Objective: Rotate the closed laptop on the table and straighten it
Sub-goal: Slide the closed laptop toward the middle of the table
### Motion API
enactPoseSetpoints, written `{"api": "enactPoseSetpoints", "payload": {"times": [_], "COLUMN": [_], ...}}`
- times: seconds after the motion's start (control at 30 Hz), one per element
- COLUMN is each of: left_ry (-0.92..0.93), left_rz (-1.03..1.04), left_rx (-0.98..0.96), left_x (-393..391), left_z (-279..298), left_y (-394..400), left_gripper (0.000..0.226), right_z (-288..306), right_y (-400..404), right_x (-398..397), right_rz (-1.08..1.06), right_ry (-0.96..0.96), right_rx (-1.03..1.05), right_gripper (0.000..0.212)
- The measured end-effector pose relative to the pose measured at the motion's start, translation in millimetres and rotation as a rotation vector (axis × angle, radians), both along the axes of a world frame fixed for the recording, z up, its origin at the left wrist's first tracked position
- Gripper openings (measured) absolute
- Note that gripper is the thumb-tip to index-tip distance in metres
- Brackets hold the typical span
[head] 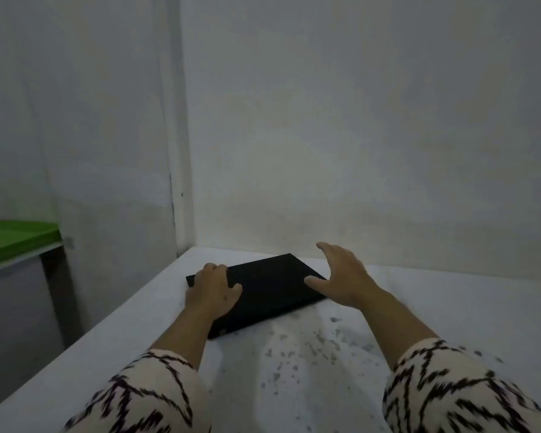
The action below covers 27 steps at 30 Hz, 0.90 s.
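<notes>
Closed black laptop (264,287) skewed on white table (450,307); left hand (213,290) curled gripping 9 o'clock edge; right hand (341,276) spread, unclosed, at 3 o'clock corner.

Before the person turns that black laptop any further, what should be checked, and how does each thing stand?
1. Laptop lid closed: ok.
2. Laptop lined up with the table edges: not ok, it lies askew.
3. Left hand resting on the laptop's left corner: ok.
4. Right hand gripping: not ok, open with fingers spread at the right corner; contact cannot tell.
5. Room behind, toward the wall: cannot tell; the far corner looks close.
</notes>
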<state>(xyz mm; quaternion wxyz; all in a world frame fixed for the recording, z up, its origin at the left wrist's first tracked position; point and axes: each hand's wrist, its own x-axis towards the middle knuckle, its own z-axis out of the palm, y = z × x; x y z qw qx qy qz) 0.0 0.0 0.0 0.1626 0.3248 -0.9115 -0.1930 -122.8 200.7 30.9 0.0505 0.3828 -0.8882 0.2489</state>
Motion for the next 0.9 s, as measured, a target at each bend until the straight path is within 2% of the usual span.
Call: {"api": "enactPoseSetpoints", "payload": {"times": [0.4,0.63,0.9], "left_ry": [-0.203,-0.199,-0.148], "left_rz": [0.159,0.239,0.450], "left_rx": [0.135,0.130,0.071], "left_x": [-30,-43,-51], "left_z": [-34,-41,-50], "left_y": [-53,-63,-61], "left_gripper": [0.053,0.063,0.069], "right_z": [-38,-54,-64], "right_y": [-53,-75,-90], "right_x": [-58,-90,-106], "right_rz": [-0.049,-0.106,-0.206], "right_ry": [-0.229,-0.344,-0.340], "right_rx": [0.064,0.012,0.068], "right_gripper": [0.064,0.047,0.049]}}
